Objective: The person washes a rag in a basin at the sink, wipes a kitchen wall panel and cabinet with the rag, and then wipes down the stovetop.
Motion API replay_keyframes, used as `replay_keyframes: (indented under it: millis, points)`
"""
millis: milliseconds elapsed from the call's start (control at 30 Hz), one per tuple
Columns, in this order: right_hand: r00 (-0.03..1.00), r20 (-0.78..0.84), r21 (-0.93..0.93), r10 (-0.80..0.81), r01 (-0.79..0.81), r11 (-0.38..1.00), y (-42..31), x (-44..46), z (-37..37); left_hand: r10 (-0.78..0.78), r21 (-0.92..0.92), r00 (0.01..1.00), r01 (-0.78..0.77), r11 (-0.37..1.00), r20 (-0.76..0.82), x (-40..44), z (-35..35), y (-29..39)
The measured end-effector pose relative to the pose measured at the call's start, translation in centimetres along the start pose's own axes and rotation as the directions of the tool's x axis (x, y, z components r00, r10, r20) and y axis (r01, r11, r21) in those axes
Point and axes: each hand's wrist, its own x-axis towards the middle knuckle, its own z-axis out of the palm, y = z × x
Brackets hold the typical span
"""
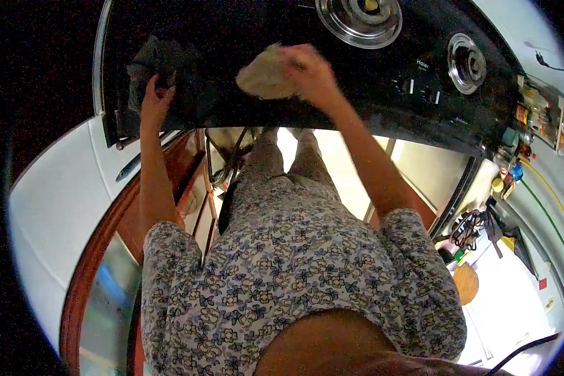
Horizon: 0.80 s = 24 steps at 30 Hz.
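Observation:
A flattened round piece of pale dough or similar soft stuff point(264, 74) hangs over the black counter, and my right hand point(307, 70) has its fingers closed on its right edge. Further left lies a dark, crumpled cloth or bag point(150, 69). My left hand point(159, 99) is at its lower part, thumb and fingers curled around an edge of it. The dim light hides just how the fingers meet the dark material.
Two round metal burners point(365, 19) point(467, 64) sit on the black stove top point(395, 116) at the right. Bottles and jars point(526, 116) line the far right. A light surface point(507, 301) with cables and a round wooden board point(465, 283) is at the lower right.

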Motion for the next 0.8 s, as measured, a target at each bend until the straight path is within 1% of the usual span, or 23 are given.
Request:
replay_keyframes:
  millis: [33, 67, 133, 233, 300, 333, 367, 400, 433, 467, 500, 600, 633, 667, 733, 767, 800]
  points:
    - [0.995, -0.091, -0.011, -0.048, 0.047, 0.999, 1.2, -0.5, -2.0, -0.013, -0.042, 1.000, 0.013, 0.999, -0.005, 0.1, 0.0, -0.2]
    - [0.978, -0.180, -0.026, -0.101, 0.098, 0.995, 2.5, -0.7, -4.1, 0.031, -0.063, 0.999, -0.032, 0.998, -0.020, -0.5, -0.1, 0.4]
    - [0.951, -0.241, -0.362, -0.194, 0.098, 0.927, 2.1, -1.9, -7.8, 0.107, -0.098, 0.993, -0.111, 0.989, -0.047, -3.1, 0.1, 2.2]
    - [0.938, -0.346, -0.491, -0.008, -0.173, 0.854, 4.3, -5.0, -7.9, -0.037, -0.318, 0.999, 0.027, 0.948, -0.028, -5.2, 1.7, 1.6]
    - [0.969, -0.216, -0.691, -0.122, -0.064, 0.720, 6.3, -5.0, -7.8, 0.115, -0.225, 0.989, -0.134, 0.965, -0.095, -7.3, 3.0, 2.6]
    - [0.976, -0.141, -0.772, -0.165, -0.004, 0.635, 7.2, -5.0, -7.4, 0.005, -0.285, 0.997, -0.025, 0.958, -0.071, -8.3, 3.6, 3.6]
    - [0.962, -0.122, -0.769, -0.243, 0.063, 0.636, 8.1, -4.3, -6.7, -0.105, -0.342, 0.993, 0.083, 0.936, -0.046, -9.4, 4.0, 5.3]
    - [0.976, -0.099, -0.789, -0.191, 0.040, 0.613, 7.5, -3.3, -6.2, -0.152, -0.448, 0.988, 0.124, 0.885, -0.027, -9.9, 4.8, 5.3]
    - [0.987, -0.072, -0.820, -0.146, 0.025, 0.572, 6.5, -1.7, -4.1, -0.192, -0.565, 0.981, 0.157, 0.810, -0.002, -9.8, 5.6, 3.3]
    - [0.994, -0.055, -0.840, -0.094, 0.005, 0.542, 6.1, -0.9, -3.9, -0.229, -0.656, 0.973, 0.189, 0.731, 0.025, -10.3, 6.6, 3.7]
    - [0.990, -0.042, -0.864, -0.136, 0.032, 0.503, 6.4, 0.0, -3.4, -0.250, -0.574, 0.968, 0.223, 0.788, 0.033, -10.7, 6.6, 4.9]
    - [0.981, -0.021, -0.857, -0.192, 0.081, 0.509, 6.3, 3.5, -2.0, -0.194, -0.539, 0.980, 0.143, 0.830, -0.039, -11.8, 7.5, 6.6]
    - [0.983, -0.011, -0.849, -0.181, 0.086, 0.522, 5.8, 4.7, -1.7, -0.239, -0.566, 0.971, 0.198, 0.800, 0.001, -12.4, 8.1, 6.3]
    - [0.974, -0.015, -0.863, -0.227, 0.102, 0.495, 5.2, 6.8, 1.3, -0.260, -0.549, 0.966, 0.217, 0.807, 0.000, -11.9, 7.1, 3.9]
    - [0.950, -0.039, -0.866, -0.310, 0.122, 0.485, 6.4, 9.6, 1.2, -0.311, -0.475, 0.950, 0.267, 0.839, -0.014, -13.0, 7.5, 5.3]
    - [0.930, -0.083, -0.867, -0.358, 0.110, 0.486, 7.0, 11.4, 1.5, -0.349, -0.564, 0.937, 0.290, 0.773, 0.004, -13.7, 7.5, 5.6]
    - [0.906, -0.126, -0.869, -0.404, 0.096, 0.486, 7.7, 13.3, 1.9, -0.328, -0.557, 0.944, 0.253, 0.791, -0.039, -14.4, 7.7, 5.0]
